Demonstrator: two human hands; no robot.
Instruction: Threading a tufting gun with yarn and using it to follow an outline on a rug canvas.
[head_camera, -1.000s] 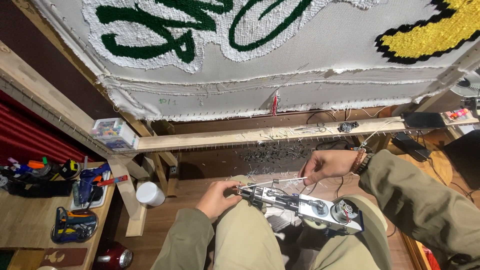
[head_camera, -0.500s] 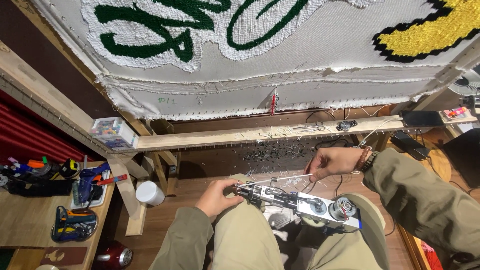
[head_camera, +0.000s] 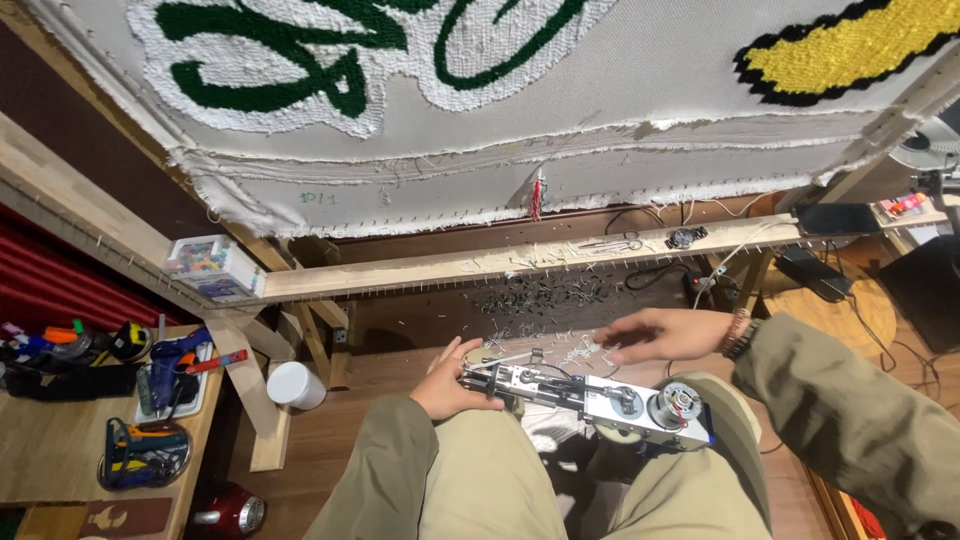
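From the head camera, looking down over the person's lap: the left hand (head_camera: 447, 380) reaches forward from an olive sleeve, fingers curled about the front end of a tufting gun (head_camera: 590, 397), thumb raised above it. The hold looks closed on the metal nose of the tool. The tufting gun lies across both knees, its silver body running from the left hand toward the right thigh, with a round motor housing at the far end. The right hand (head_camera: 668, 335) hovers just above and behind the gun, palm down, fingers stretched out to the left and spread loosely; it grips nothing, and whether the fingertips touch the thin yarn strand there cannot be told. A beaded bracelet sits at that wrist.

On the slanted wooden frame beam (head_camera: 520, 262) sits a clear plastic box (head_camera: 213, 268) holding small many-coloured items, too small to name. A white cup (head_camera: 294, 384) stands on the floor beside the frame's leg; its contents are hidden. At the left, a tray (head_camera: 172, 385) on the side table (head_camera: 60, 470) carries a blue glue gun, and beside it an open dark case (head_camera: 142, 457) holds blue and orange tools. Above, stretched cloth (head_camera: 520, 120) shows green, white and yellow tufting. Yarn clippings (head_camera: 545, 295) lie scattered below the beam.
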